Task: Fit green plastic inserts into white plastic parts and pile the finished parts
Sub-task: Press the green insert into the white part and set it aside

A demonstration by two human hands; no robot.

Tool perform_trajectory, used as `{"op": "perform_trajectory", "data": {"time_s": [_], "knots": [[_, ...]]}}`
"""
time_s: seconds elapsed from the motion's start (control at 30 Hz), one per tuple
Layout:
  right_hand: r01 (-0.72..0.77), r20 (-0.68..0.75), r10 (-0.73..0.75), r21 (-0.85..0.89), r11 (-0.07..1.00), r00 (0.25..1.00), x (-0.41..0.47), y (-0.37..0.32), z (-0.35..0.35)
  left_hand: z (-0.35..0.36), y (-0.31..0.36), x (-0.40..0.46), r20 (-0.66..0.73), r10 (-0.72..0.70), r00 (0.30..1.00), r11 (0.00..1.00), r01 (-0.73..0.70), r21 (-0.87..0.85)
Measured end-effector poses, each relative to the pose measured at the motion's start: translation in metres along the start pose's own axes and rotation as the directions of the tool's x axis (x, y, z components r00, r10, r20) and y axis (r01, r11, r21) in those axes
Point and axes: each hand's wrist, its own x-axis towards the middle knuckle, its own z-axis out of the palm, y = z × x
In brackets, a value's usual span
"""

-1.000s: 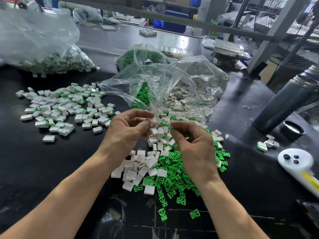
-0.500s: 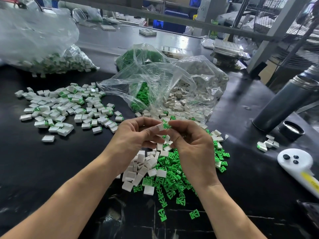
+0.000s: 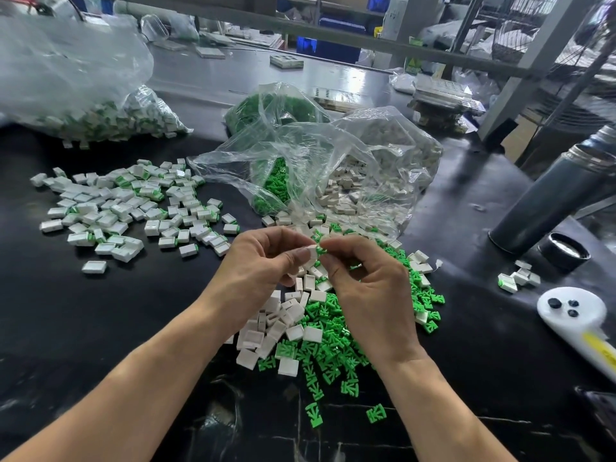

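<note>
The left hand [image 3: 263,261] pinches a white part [image 3: 311,253] between thumb and fingertips, and the right hand [image 3: 363,281] pinches a green insert [image 3: 321,250] against it. Loose white parts [image 3: 283,321] and green inserts [image 3: 330,345] lie on the surface [image 3: 133,311] beneath both hands; the finished pile [image 3: 126,208] sits beyond the left hand.

- A black, glossy table [image 3: 83,321] fills the view; daylight glares on its far end.
- Grey metal beams [image 3: 333,30] cross above the table, with a slanted post [image 3: 520,71] at the right.
- Blue bins [image 3: 328,48] stand behind the beams.
- A wire rack [image 3: 513,38] sits at the upper right.
- A grey flask [image 3: 553,198] stands on the table's right side, a black cap [image 3: 564,251] just beside it.
</note>
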Motion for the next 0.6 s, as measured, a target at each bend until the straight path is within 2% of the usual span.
{"op": "perform_trajectory", "data": {"time_s": [0.13,0.2,0.6], "knots": [[-0.143,0.004,0.144,0.168,0.975,0.990,0.0006,-0.0022,0.0000,0.0009,0.0026,-0.0008,0.006,0.020,1.000,1.000,-0.020,-0.005],[-0.174,0.014,0.175,0.191,0.966,0.984,0.0010,-0.0026,-0.0006,0.0009,0.0028,-0.0013,0.005,0.022,1.000,1.000,-0.022,-0.004],[-0.033,0.023,0.035,-0.083,0.996,0.999,-0.0007,-0.0033,0.0008,0.0004,0.0060,-0.0047,-0.002,0.068,0.998,0.996,-0.067,0.064]]}}
